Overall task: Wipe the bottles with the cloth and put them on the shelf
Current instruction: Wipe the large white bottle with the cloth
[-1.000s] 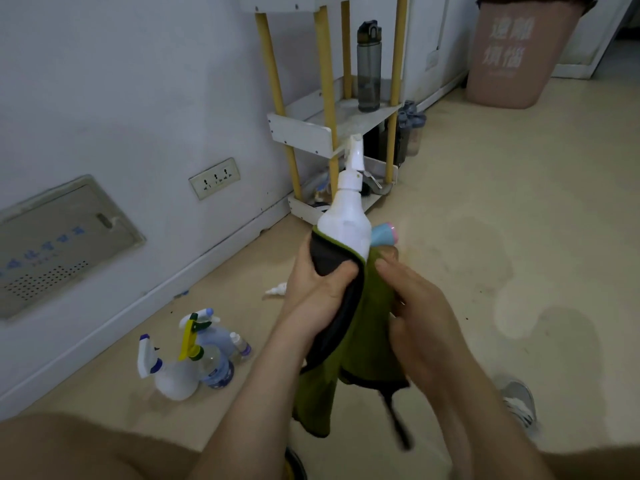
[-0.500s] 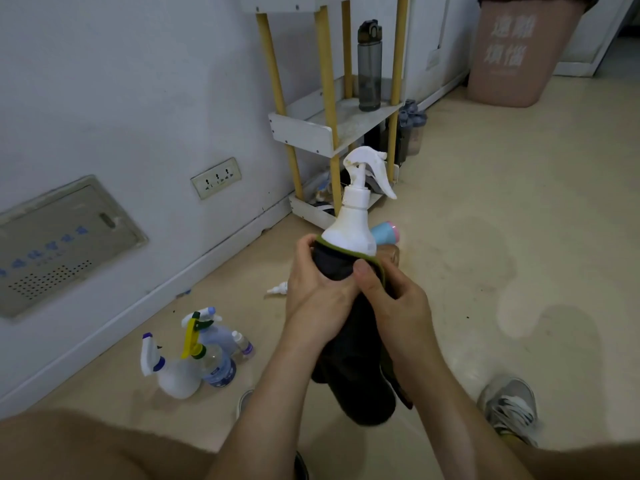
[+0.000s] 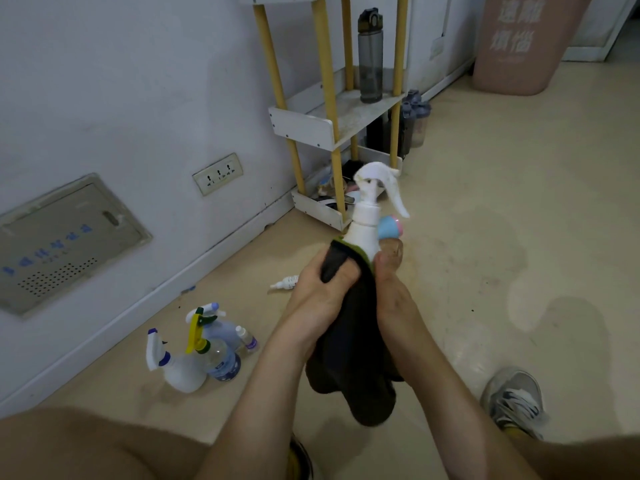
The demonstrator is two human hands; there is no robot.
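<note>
Spray bottle point(image 3: 366, 220) in white plastic is standing upright in mid-air in the head view, in front of the person's knees, its trigger nozzle pointing right and its lower body hidden inside the cloth point(image 3: 349, 358). That dark cloth with a green edge is wrapping the bottle and hanging down below both hands. The left hand point(image 3: 320, 299) is closing around the cloth-covered bottle from the left, thumb pressing across the fabric. The right hand point(image 3: 391, 303) is gripping the same wrapped bottle from the right, fingers curling up by its shoulder, just beside a small blue and pink cap point(image 3: 389, 228) showing behind.

The shelf point(image 3: 304, 128) is standing against the wall beyond the hands, on yellow posts with white trays. A grey water bottle point(image 3: 370, 57) is sitting upright on its middle tray, near the far edge, leaving bare tray surface toward the front. The bottom tray is holding a jumble I cannot make out.

On the floor point(image 3: 502, 220) to the left, near the wall, a cluster of spray bottles point(image 3: 201, 351) is standing close together, and a small white bottle point(image 3: 285, 282) is lying on its side between them and the shelf. The floor to the right is lying open up to a pink bin point(image 3: 519, 43) at the far wall. A grey shoe point(image 3: 516, 400) is resting at the lower right.
</note>
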